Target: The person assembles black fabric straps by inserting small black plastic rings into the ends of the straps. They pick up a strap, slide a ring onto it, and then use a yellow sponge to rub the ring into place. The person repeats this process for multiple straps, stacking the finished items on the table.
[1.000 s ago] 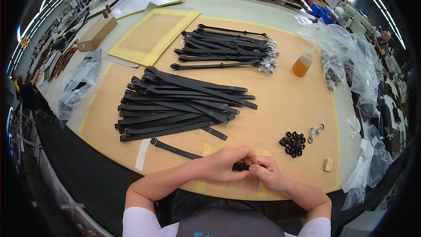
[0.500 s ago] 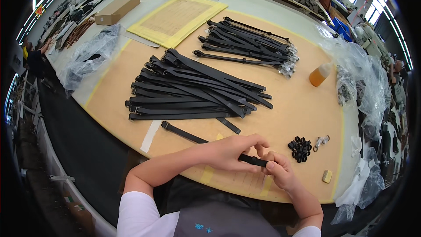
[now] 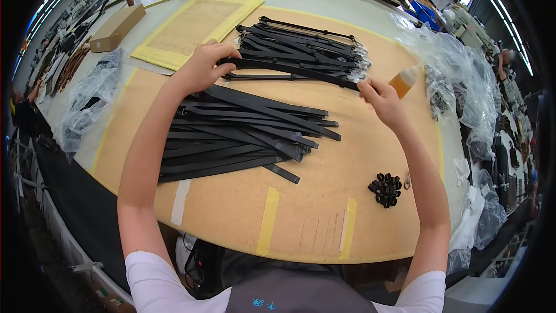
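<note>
A black leather strap [image 3: 295,72] is stretched between my two hands over the far side of the table. My left hand [image 3: 207,65] is closed on one end of it, and my right hand [image 3: 381,99] pinches the other. Just behind and under it lies a pile of narrower black straps [image 3: 301,43] with clear plastic wrap at their right ends. Nearer to me spreads a larger pile of black straps [image 3: 249,133]; my left forearm hides its left ends. Beside my right forearm sits a small heap of black strap loops [image 3: 385,190].
A bottle of amber liquid [image 3: 403,82] stands right behind my right hand. Crumpled clear plastic [image 3: 463,93] lines the right side, more plastic [image 3: 90,101] the left. A yellow-edged board [image 3: 194,26] and a cardboard box [image 3: 119,28] lie at the back left. Yellow tape [image 3: 267,220] marks the near edge.
Both hands have moved forward from the near edge, the left also leftward, carrying the strap to the far pile. They were close together at one end; now they are wide apart.
</note>
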The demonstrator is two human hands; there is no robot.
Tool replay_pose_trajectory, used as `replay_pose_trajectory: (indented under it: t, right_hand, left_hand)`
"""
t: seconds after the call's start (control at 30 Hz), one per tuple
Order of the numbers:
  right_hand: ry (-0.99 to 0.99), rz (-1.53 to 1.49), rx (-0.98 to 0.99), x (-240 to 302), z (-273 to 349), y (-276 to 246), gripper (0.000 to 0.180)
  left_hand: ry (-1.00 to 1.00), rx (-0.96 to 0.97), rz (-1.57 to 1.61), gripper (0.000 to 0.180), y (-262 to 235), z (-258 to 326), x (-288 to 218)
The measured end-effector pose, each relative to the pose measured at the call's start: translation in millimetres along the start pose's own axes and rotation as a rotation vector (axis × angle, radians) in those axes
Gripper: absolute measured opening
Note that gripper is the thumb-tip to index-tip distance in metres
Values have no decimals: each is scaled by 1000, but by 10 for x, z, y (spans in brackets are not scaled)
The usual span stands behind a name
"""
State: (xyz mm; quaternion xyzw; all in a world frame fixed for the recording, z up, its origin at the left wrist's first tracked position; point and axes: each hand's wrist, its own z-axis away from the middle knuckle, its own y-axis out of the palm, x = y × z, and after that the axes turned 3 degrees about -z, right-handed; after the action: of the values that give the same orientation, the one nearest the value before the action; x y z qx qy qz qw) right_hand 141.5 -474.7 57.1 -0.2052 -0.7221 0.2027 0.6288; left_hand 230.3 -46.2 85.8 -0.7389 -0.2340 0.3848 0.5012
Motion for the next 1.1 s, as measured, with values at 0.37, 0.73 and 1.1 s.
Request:
replay_pose_trajectory:
  t: [0.37,0.73,1.1]
  right_hand:
    - [-246,793,-152,-848,-537,520,35]
    - [-72,191,271,146,78,633,23]
    - [79,129,303,230,565,535,23]
  left_hand:
    - [-170,166,-583,74,1014,-728,654]
    - [146,35,-149,45,736,-390,322]
    - [288,126,73,38,636,289,-552]
